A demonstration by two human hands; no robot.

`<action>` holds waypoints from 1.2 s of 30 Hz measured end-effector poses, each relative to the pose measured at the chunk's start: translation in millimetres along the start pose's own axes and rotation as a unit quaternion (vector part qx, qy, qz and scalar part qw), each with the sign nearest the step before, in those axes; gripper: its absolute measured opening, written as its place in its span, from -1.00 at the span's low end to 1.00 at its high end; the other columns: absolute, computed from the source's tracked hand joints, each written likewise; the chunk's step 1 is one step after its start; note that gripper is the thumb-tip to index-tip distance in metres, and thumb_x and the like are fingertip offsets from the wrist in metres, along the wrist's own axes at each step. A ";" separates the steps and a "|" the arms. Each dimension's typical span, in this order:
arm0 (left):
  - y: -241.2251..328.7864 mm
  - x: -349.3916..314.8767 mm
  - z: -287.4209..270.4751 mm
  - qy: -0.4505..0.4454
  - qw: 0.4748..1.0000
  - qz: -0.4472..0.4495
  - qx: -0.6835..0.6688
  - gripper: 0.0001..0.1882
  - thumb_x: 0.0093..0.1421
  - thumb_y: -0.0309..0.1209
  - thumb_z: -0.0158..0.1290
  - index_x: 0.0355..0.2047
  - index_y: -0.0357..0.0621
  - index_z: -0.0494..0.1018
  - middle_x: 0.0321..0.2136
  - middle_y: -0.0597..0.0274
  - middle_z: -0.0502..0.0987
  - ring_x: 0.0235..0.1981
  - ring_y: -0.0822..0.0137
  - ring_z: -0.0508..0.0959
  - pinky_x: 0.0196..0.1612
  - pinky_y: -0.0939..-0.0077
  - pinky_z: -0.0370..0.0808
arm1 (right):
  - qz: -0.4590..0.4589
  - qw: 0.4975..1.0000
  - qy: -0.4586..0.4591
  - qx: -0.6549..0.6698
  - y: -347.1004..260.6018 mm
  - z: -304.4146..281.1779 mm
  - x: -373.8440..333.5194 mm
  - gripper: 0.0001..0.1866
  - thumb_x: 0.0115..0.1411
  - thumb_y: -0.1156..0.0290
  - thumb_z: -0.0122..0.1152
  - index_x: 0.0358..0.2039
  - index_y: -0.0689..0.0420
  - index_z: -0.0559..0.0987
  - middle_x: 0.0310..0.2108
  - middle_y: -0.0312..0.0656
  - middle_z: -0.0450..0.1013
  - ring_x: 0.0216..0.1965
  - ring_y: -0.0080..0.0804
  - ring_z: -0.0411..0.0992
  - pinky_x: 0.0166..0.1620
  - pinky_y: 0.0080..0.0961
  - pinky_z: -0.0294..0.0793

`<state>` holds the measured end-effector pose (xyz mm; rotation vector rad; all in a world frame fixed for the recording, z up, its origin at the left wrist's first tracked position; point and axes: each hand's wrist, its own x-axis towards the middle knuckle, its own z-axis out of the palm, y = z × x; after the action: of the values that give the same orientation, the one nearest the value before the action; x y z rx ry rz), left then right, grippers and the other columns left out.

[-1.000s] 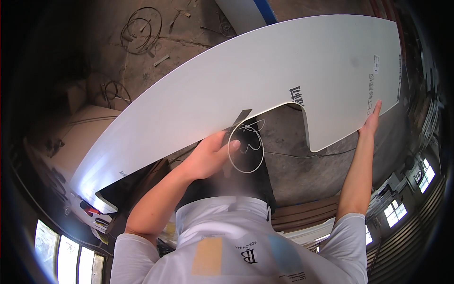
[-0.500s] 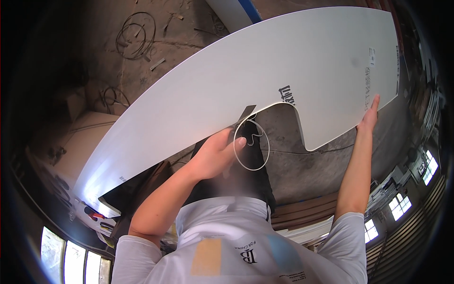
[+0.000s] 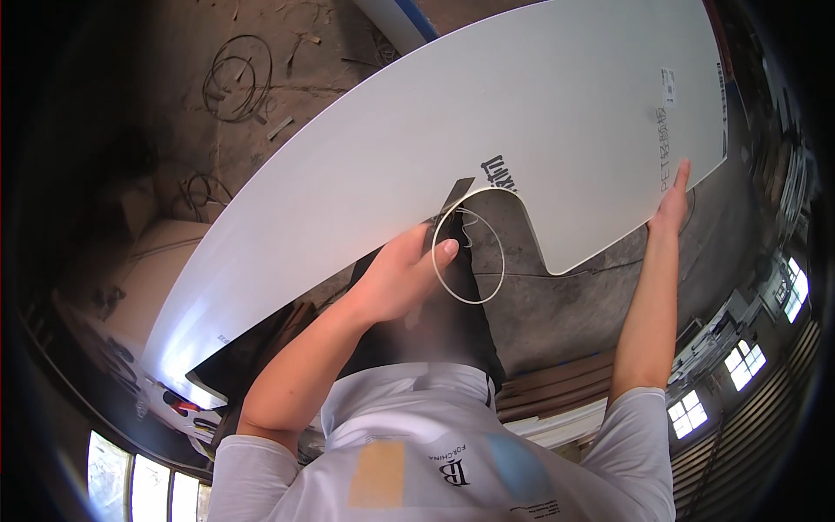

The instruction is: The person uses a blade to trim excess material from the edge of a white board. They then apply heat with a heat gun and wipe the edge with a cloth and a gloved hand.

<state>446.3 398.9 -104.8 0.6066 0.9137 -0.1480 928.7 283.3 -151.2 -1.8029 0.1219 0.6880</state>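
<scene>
A large white panel [image 3: 348, 165] with a curved far edge and a notch in its near edge spans the view. My left hand [image 3: 402, 274] is closed round a dark flat blade-like tool [image 3: 458, 197], its handle mostly hidden in the fingers. The tool's end lies against the panel's near edge, just left of the notch. From there a thin pale strip [image 3: 503, 268] curls in a loop beside my thumb. My right hand [image 3: 671, 207] grips the near edge at the right, one digit flat on the top face and the other fingers hidden beneath.
Coiled strips [image 3: 237, 78] and scraps lie on the dusty floor beyond the panel. A blue-edged board [image 3: 400, 22] stands at the far side. Brown boards [image 3: 557, 387] are stacked near my right side, and a box-like brown surface [image 3: 130, 278] is at left.
The panel has shifted left in view, turning slightly, and the notch is closer to the tool. My left hand has risen slightly; my right hand has moved left with the panel.
</scene>
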 end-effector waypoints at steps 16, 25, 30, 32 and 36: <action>11.7 14.1 10.3 -0.009 1.000 0.025 0.013 -0.64 0.53 -0.12 -0.03 -0.33 -0.09 0.29 -0.61 0.42 0.29 -0.69 0.55 0.28 -0.64 0.57 0.25 | -0.030 0.999 -0.004 -0.011 1.5 3.5 -4.6 -0.19 0.37 -0.16 0.22 0.23 0.40 0.45 0.13 -0.03 0.54 0.05 -0.21 0.58 0.08 -0.29 0.62; 16.8 19.0 6.8 -0.025 0.997 -0.031 0.060 -0.65 0.53 -0.13 -0.09 -0.27 -0.18 0.33 -0.58 0.37 0.39 -0.67 0.49 0.45 -0.62 0.49 0.44 | -0.027 1.000 -0.003 0.003 5.0 -3.6 1.2 -0.19 0.35 -0.15 0.26 0.21 0.43 0.46 0.10 -0.01 0.56 0.03 -0.22 0.59 0.06 -0.33 0.62; 20.6 19.6 9.1 -0.024 0.997 -0.036 0.067 -0.63 0.53 -0.11 -0.08 -0.25 -0.18 0.33 -0.59 0.35 0.41 -0.70 0.46 0.47 -0.64 0.47 0.44 | -0.024 1.000 0.010 0.004 2.0 4.1 -5.5 -0.20 0.33 -0.14 0.30 0.17 0.43 0.48 0.09 -0.01 0.56 0.01 -0.24 0.60 0.04 -0.32 0.63; 21.2 20.4 10.2 -0.015 0.997 -0.047 0.063 -0.63 0.53 -0.10 -0.08 -0.24 -0.18 0.34 -0.59 0.34 0.41 -0.70 0.46 0.47 -0.64 0.47 0.44 | -0.018 1.000 0.021 0.001 1.3 4.3 -7.0 -0.21 0.32 -0.13 0.32 0.16 0.43 0.49 0.08 -0.01 0.57 0.00 -0.24 0.61 0.03 -0.32 0.63; 27.8 20.2 12.7 -0.020 0.996 -0.059 0.071 -0.64 0.53 -0.10 -0.07 -0.23 -0.17 0.34 -0.58 0.35 0.41 -0.68 0.48 0.46 -0.62 0.49 0.43 | -0.028 0.999 0.024 0.013 2.6 3.0 -4.0 -0.21 0.29 -0.12 0.36 0.13 0.43 0.51 0.05 -0.03 0.58 -0.04 -0.25 0.62 0.00 -0.32 0.64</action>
<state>477.9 417.4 -102.8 0.6777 0.9062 -0.3325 923.1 284.1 -152.0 -1.7927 0.1123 0.6006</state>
